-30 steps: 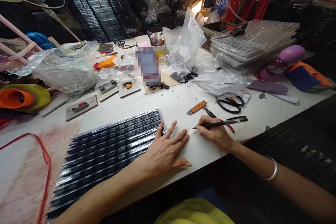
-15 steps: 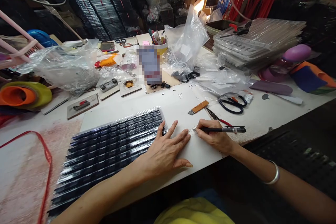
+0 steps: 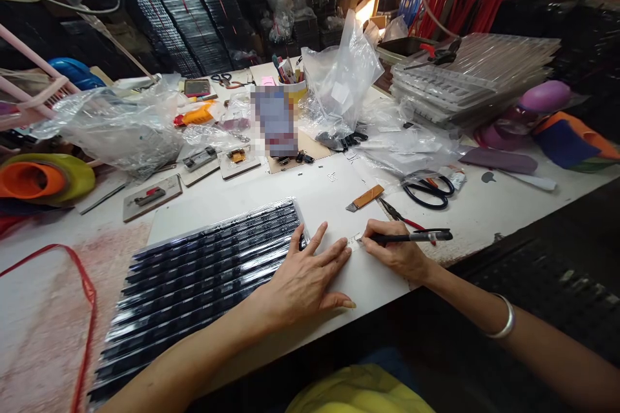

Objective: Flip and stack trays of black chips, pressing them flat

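Observation:
My right hand (image 3: 394, 250) is closed around a black pen (image 3: 426, 236), its tip down on a small white slip (image 3: 355, 240) that bears dark marks. Flat on the white table, my left hand (image 3: 312, 274) has its fingers spread, the fingertips at the left end of the slip. Beside and partly under my left forearm lies a clear tray (image 3: 194, 271) with rows of black parts. Just above the pen are an orange-handled utility knife (image 3: 365, 198) and red-handled pliers (image 3: 402, 216).
Dark-handled scissors (image 3: 429, 192) lie to the right, below crumpled plastic bags (image 3: 339, 90). Stacked clear trays (image 3: 475, 77) stand at the back right. Small fixture blocks (image 3: 152, 195) line the left side. A red strap (image 3: 90, 297) crosses the table at far left.
The marks on the slip beside the pen tip have grown slightly. Both hands stay in nearly the same place; the view has shifted a little.

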The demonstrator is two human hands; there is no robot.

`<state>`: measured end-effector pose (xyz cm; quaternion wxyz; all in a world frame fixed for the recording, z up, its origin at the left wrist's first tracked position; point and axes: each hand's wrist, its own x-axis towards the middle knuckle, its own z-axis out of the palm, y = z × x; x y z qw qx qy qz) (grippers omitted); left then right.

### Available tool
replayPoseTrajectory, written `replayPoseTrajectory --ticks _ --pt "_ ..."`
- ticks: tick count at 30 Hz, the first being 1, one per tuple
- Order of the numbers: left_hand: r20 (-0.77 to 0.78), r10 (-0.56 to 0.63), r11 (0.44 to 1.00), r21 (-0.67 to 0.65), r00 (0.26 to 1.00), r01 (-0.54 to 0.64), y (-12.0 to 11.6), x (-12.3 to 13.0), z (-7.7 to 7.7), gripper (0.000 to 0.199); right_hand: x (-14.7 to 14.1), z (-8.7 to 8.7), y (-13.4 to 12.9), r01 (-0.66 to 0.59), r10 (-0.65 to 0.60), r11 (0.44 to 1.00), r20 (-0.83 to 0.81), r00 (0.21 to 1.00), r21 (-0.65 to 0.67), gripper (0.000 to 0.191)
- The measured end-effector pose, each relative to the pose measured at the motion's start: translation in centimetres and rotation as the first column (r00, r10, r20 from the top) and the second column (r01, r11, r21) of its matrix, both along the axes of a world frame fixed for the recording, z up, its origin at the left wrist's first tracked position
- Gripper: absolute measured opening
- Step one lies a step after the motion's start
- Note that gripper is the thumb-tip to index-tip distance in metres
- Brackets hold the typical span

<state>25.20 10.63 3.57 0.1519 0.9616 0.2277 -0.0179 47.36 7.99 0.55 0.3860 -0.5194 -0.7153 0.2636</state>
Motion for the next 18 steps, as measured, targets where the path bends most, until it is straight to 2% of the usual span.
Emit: replayPoseTrajectory --ticks 18 --pt "-0.01 -0.002 1.0 -0.01 1.0 0.002 -0.06 0.04 0.07 0.075 -0.04 0.01 -0.01 0.032 -0.033 0.998 0.014 0.999 0.045 0.017"
